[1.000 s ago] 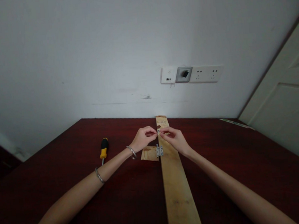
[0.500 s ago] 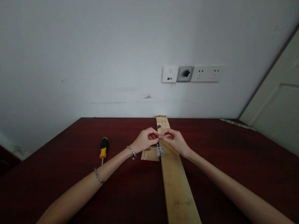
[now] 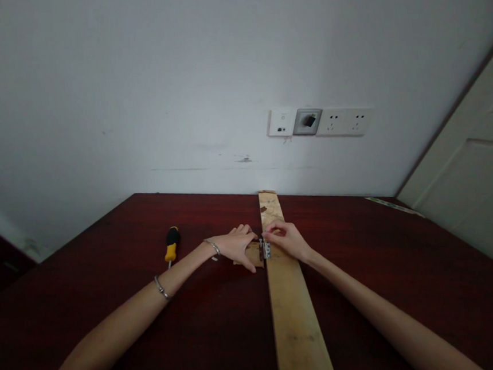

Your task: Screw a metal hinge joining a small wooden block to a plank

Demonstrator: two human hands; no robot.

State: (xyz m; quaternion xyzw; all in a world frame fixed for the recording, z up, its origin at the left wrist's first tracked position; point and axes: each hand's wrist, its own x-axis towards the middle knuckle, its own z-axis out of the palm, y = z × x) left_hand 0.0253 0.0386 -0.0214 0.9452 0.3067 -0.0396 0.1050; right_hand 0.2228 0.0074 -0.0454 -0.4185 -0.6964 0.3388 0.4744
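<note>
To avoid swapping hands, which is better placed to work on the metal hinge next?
Probably the right hand: it is pinched close beside the hinge, over the long board, while the left hand is spread over the smaller wood piece.

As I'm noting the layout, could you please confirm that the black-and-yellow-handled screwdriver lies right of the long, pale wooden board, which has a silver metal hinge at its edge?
Not quite: in the head view, the black-and-yellow-handled screwdriver lies left of the long, pale wooden board, not right. The silver metal hinge is indeed at the board's edge.
</note>
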